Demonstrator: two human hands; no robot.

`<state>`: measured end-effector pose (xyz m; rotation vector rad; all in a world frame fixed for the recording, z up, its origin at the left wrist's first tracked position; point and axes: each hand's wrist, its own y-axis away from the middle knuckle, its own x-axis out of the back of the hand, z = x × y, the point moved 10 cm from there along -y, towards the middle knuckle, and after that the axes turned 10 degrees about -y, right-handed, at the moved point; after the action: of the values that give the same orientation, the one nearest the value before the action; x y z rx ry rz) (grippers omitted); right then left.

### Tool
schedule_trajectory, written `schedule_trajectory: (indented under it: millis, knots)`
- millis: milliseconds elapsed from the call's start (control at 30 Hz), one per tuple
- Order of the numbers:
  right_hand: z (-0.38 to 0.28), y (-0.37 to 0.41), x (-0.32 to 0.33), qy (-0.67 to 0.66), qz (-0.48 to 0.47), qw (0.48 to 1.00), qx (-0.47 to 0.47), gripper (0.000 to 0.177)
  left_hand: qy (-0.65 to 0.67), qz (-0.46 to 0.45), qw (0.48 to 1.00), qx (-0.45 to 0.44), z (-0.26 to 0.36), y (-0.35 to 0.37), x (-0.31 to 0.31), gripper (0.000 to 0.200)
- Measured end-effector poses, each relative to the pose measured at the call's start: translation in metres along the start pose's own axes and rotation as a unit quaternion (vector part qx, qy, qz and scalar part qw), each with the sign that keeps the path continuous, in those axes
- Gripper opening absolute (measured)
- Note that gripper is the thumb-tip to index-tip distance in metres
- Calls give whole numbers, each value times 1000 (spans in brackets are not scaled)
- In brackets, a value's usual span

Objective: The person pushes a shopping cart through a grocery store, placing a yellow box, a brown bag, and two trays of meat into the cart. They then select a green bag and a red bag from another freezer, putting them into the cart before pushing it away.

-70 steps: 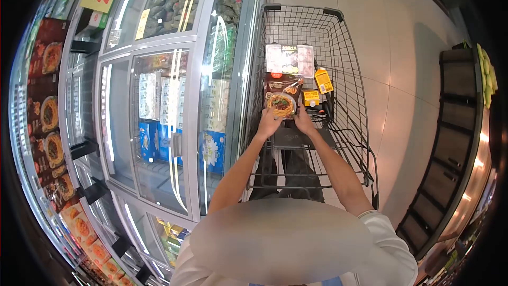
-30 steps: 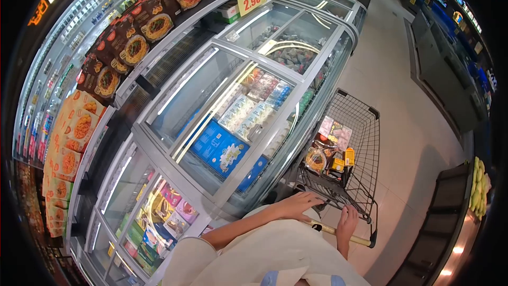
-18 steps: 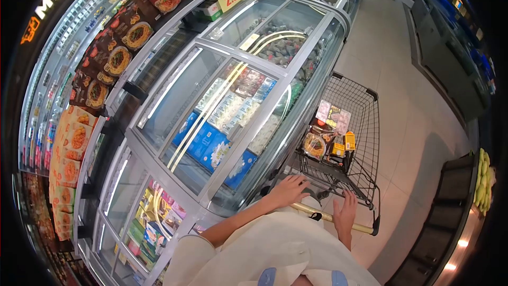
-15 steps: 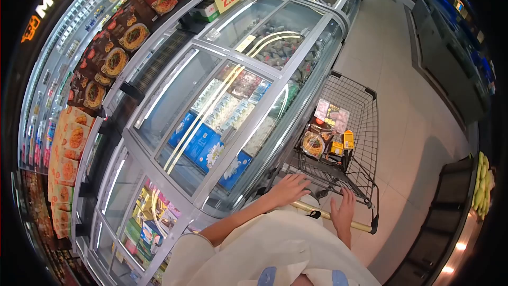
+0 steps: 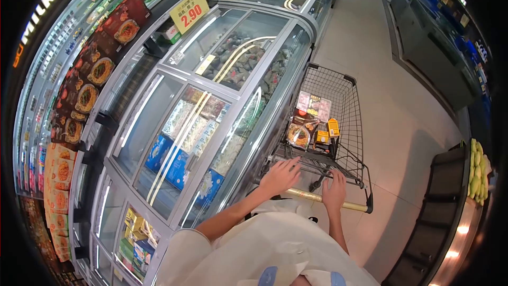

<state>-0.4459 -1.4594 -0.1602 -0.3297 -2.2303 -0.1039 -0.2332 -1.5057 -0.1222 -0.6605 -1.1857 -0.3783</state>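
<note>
My left hand (image 5: 280, 177) hovers by the left end of the cart's pale yellow handlebar (image 5: 304, 194), fingers spread and holding nothing. Farther right along the bar, my right hand (image 5: 334, 189) is over it with its fingers apart; whether the palm touches the bar is hard to tell. Beyond my hands, the black wire shopping cart (image 5: 353, 127) carries a round noodle package (image 5: 299, 135), clear trays of pinkish food (image 5: 318, 108) and yellow boxes (image 5: 333, 127).
Glass-topped freezers (image 5: 233, 92) run along the cart's left side, with a yellow price sign (image 5: 189, 11) on top. A dark display stand (image 5: 431, 206) with green vegetables (image 5: 478, 172) is at the right. Tiled floor (image 5: 389, 106) stretches ahead.
The view has shifted, so the cart and freezers appear farther left. Both hands appear slightly higher and farther left, still with spread fingers.
</note>
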Motion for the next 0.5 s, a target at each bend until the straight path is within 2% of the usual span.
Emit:
schedule_trajectory:
  millis: [167, 367, 500]
  knots:
    - [-1, -59, 12, 9, 16, 1000, -2, 35, 26, 21, 998, 47, -29, -62, -6, 34]
    - [6, -149, 21, 18, 32, 999, -14, 33, 58, 14, 996, 64, -64, -148, -29, 36]
    - [25, -217, 16, 13, 36, 999, -5, 32, 53, 5, 996, 76, -92, -210, -65, 38]
